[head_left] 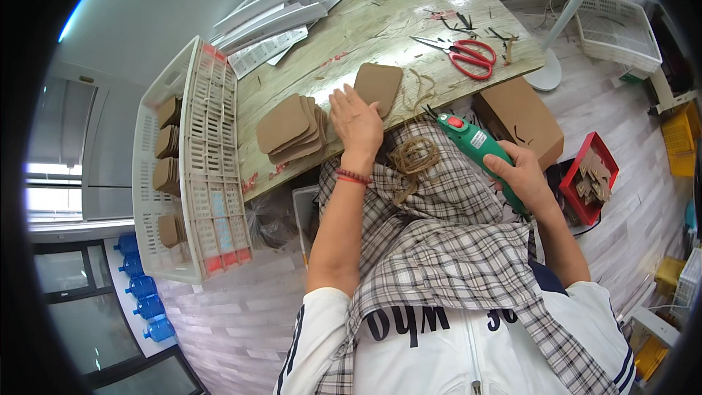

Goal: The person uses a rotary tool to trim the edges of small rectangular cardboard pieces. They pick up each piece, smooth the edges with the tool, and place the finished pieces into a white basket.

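Note:
My right hand (pixel 518 175) is wrapped round the body of a pair of green electric scissors (pixel 477 143) with a red button, its dark cutting tip pointing toward the table edge. With fingers stretched and nearly flat, my left hand (pixel 356 123) rests at the table's near edge. Its thumb reaches a brown rounded flat piece (pixel 379 88); whether it presses on it I cannot tell. To the left of that hand lies a stack of similar brown pieces (pixel 291 128). A tangle of thin brown trimmed strips (pixel 415 155) sits on the plaid apron (pixel 453 197) over my lap.
Red-handled scissors (pixel 472 58) and dark scraps (pixel 462 23) lie on the table (pixel 314 77). A white plastic crate (pixel 191 161) with brown stacks stands left, beside papers (pixel 278 11). A cardboard box (pixel 523 121), a red tray of offcuts (pixel 585 168) and a fan stand (pixel 574 7) are right.

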A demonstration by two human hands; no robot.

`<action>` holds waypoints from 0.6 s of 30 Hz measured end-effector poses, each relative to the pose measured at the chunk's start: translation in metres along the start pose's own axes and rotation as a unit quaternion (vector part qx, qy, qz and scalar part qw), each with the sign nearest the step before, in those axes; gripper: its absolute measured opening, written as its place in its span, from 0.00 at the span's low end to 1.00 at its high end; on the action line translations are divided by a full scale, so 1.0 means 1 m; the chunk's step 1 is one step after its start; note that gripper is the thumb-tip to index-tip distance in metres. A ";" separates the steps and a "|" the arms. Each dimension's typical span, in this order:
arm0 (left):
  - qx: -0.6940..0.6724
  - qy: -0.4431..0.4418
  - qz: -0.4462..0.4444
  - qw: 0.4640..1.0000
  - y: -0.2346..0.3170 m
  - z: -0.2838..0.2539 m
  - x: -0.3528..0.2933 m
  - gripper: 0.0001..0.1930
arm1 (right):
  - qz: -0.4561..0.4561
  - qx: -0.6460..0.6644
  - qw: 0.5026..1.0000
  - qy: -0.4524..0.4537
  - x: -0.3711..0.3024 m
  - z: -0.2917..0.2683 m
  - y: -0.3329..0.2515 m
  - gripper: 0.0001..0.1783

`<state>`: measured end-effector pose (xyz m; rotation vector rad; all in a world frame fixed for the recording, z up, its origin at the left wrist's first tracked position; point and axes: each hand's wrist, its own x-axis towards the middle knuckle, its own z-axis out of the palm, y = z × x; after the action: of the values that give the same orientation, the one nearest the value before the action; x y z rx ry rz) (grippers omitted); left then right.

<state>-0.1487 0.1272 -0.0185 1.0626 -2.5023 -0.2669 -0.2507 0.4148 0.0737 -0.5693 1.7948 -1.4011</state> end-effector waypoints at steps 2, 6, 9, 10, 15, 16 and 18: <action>-0.004 -0.002 -0.054 0.999 0.003 0.012 0.005 0.34 | 0.005 -0.009 1.000 0.009 -0.003 -0.004 0.007 0.17; -0.104 0.023 -0.084 0.991 0.022 -0.002 0.013 0.23 | -0.001 -0.018 0.999 0.038 0.001 -0.008 0.023 0.17; -0.157 0.072 -0.082 0.981 0.020 -0.002 0.012 0.21 | 0.001 -0.035 0.999 0.039 0.004 -0.003 0.020 0.18; -0.157 0.087 -0.070 0.981 0.017 0.002 0.010 0.19 | -0.003 -0.038 0.998 0.041 0.004 -0.002 0.020 0.18; -0.603 0.074 -0.141 0.782 0.017 0.007 0.004 0.11 | -0.019 -0.032 0.998 0.057 0.005 0.009 0.014 0.18; -0.690 0.070 -0.167 0.701 0.031 -0.005 0.004 0.10 | -0.017 -0.026 0.998 0.062 0.006 0.009 0.011 0.18; -0.790 0.064 -0.194 0.578 0.036 -0.015 0.003 0.15 | -0.014 -0.016 0.998 0.063 0.006 0.014 0.004 0.18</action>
<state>-0.1671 0.1491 0.0078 0.5906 -0.8759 -1.9212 -0.2427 0.4026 0.0670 -0.5350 1.9181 -1.4596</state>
